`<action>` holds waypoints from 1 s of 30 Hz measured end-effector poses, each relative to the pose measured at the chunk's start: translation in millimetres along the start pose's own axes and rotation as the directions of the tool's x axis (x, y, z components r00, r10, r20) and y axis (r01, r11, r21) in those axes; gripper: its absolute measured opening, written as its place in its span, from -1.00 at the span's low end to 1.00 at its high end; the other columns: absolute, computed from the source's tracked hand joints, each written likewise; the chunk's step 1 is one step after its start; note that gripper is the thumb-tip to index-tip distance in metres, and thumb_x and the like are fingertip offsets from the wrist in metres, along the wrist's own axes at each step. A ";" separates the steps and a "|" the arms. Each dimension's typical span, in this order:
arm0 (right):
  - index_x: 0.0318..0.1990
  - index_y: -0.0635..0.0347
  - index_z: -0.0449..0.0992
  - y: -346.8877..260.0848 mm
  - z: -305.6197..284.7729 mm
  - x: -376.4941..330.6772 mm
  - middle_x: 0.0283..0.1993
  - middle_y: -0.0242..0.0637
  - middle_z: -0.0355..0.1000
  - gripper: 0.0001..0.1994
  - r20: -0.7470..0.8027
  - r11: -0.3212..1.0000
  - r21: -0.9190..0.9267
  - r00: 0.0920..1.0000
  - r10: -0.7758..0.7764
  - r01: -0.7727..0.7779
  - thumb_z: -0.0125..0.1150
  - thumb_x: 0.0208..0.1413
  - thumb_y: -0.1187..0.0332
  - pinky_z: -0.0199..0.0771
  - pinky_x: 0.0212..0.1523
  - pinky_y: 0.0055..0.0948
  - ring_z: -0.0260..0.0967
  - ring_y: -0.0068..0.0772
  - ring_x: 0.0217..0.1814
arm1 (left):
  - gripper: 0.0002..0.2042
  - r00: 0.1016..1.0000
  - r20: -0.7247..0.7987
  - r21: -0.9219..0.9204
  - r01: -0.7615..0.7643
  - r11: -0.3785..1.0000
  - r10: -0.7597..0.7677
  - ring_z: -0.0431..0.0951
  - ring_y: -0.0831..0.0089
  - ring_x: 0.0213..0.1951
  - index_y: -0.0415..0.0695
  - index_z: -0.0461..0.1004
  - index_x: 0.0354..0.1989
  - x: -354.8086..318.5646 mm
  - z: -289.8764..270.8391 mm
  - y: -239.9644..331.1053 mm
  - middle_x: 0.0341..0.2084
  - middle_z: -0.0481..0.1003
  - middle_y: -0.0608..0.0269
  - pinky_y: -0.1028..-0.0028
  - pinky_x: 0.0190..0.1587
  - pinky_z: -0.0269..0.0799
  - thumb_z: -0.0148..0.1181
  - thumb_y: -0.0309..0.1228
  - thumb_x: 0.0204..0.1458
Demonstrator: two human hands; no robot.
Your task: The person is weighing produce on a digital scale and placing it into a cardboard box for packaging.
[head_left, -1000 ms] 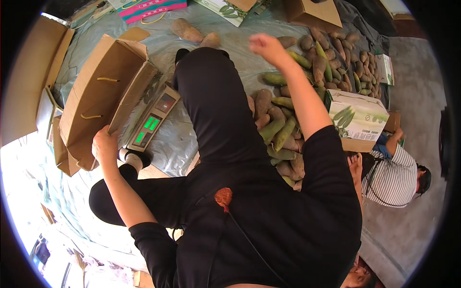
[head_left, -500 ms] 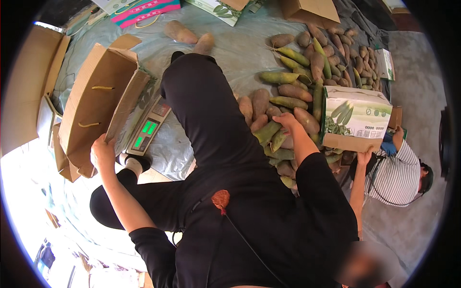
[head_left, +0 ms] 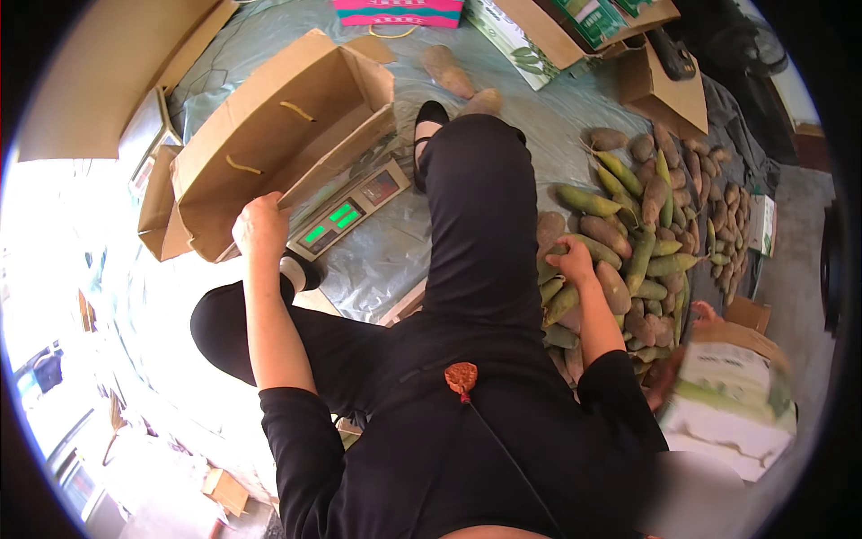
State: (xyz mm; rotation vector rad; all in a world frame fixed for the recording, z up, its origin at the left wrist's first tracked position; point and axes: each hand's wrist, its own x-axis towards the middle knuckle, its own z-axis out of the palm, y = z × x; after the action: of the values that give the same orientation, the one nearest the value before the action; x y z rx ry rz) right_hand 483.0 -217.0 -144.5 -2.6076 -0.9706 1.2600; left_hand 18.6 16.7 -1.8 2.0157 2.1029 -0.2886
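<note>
Left hand grips the near edge of an open cardboard box at upper left; right hand, right of centre, has curled fingers among the radishes, but I cannot tell whether it holds one. A bent leg in black stands between the hands, and open plastic sheet stretches above the knee. Gray floor borders the sheet at far right. Radishes lie around the right hand, spreading to upper right; a scale sits just beside the box.
</note>
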 end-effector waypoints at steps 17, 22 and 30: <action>-0.08 0.20 0.45 -311.9 -159.4 -84.5 -0.24 -0.32 0.40 -0.58 -0.600 0.204 0.340 0.379 -0.704 0.918 0.35 -0.20 0.50 0.39 -0.17 -0.58 0.35 -0.56 -0.20 | -0.81 0.996 -0.061 -0.028 -0.074 0.997 0.072 0.55 0.08 -0.25 0.00 0.56 -0.27 -3.0 1.1 -4.6 -0.37 0.55 0.05 0.22 -0.21 0.45 0.19 -0.36 -0.11; -0.12 0.21 0.46 -379.8 -98.8 -79.9 -0.23 -0.28 0.43 -0.61 -0.493 0.168 0.178 0.236 -0.838 0.970 0.37 -0.20 0.42 0.46 -0.18 -0.47 0.41 -0.46 -0.21 | -0.82 0.996 -0.053 0.014 -0.069 0.998 0.070 0.54 0.08 -0.25 0.00 0.56 -0.28 -3.3 0.1 -3.1 -0.38 0.54 0.05 0.20 -0.22 0.45 0.18 -0.33 -0.09; -0.25 0.17 0.48 -435.3 30.7 -63.0 -0.16 -0.11 0.39 -0.65 -0.294 0.432 0.152 0.458 -0.839 0.889 0.40 -0.26 0.30 0.36 -0.07 -0.19 0.37 -0.08 -0.11 | -0.76 0.998 -0.042 -0.022 -0.045 0.999 0.045 0.54 0.08 -0.22 -0.03 0.55 -0.24 -4.9 -2.5 0.1 -0.35 0.54 0.04 0.20 -0.20 0.44 0.19 -0.30 -0.12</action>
State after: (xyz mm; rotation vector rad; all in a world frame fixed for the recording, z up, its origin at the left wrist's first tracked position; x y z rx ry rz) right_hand 211.6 86.8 24.1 -1.4796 -1.6258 0.7488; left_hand 18.9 12.7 2.0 2.0705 2.0723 -0.2162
